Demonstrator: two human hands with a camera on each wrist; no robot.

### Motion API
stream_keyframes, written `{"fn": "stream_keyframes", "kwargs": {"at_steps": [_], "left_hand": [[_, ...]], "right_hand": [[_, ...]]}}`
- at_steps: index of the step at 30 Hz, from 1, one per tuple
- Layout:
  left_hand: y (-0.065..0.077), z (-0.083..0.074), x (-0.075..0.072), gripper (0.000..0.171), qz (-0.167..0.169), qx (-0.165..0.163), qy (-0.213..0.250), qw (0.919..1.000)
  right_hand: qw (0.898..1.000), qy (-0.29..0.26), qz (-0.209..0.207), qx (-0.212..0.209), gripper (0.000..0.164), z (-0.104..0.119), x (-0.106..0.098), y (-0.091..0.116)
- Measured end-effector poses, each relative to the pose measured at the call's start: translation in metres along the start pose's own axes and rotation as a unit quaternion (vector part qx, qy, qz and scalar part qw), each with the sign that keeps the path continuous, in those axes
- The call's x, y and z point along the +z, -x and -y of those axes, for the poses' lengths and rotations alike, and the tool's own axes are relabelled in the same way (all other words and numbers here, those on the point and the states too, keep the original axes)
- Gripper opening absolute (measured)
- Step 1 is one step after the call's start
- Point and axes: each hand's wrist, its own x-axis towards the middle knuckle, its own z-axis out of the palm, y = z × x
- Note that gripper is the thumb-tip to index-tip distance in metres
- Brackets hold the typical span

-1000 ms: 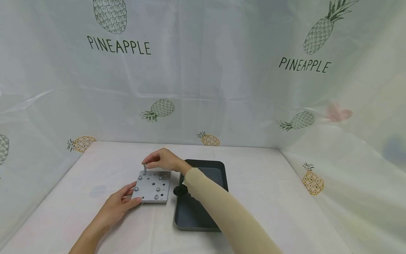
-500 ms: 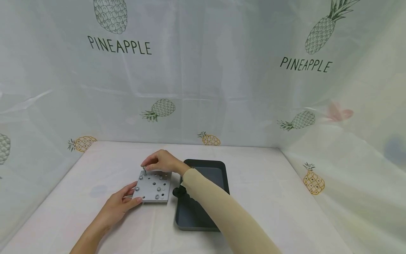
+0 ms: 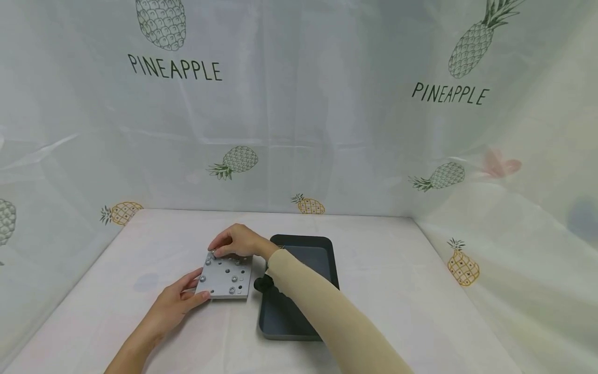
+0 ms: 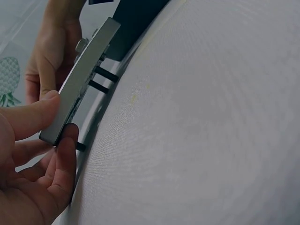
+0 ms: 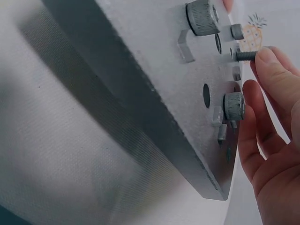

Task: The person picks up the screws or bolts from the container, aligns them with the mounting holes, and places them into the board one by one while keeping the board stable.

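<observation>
A flat grey metal plate (image 3: 219, 283) with holes and several socket-head bolts (image 5: 204, 18) is at the left of the table. My left hand (image 3: 175, 301) grips its near left corner, thumb on the upper face and fingers underneath. At the far left corner, my right hand (image 3: 240, 240) pinches a bolt (image 5: 246, 56) between thumb and fingers. Part of that bolt's threaded shank shows above its hole; the fingers hide its head. In the left wrist view, dark bolt shanks (image 4: 106, 74) stick out below the plate, close over the white cloth.
A dark rectangular tray (image 3: 289, 317) lies right of the plate, partly under my right forearm. A black round device (image 3: 263, 283) juts out at the right wrist. Pineapple-print sheeting (image 3: 345, 176) rises behind the table and along both sides.
The bolt has gone lower into the plate, and my right hand has come down with it. My left hand keeps its hold on the corner.
</observation>
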Motion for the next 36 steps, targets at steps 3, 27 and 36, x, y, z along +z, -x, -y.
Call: {"fn": "stream_keyframes", "kwargs": {"at_steps": [3,27,36], "left_hand": [[0.0,0.001,0.0,0.089,0.0,0.001,-0.001,1.0],[0.001,-0.002,0.0,0.088,0.0,0.008,0.003,1.0],[0.001,-0.001,0.0,0.088,-0.003,0.005,0.004,1.0]], "right_hand": [[1.0,0.0,0.003,0.005,0.018,-0.001,0.001,0.0],[0.999,0.032,0.02,-0.02,0.023,0.002,-0.022,0.009],[1.0,0.018,0.0,-0.024,0.022,0.008,-0.07,0.041]]}}
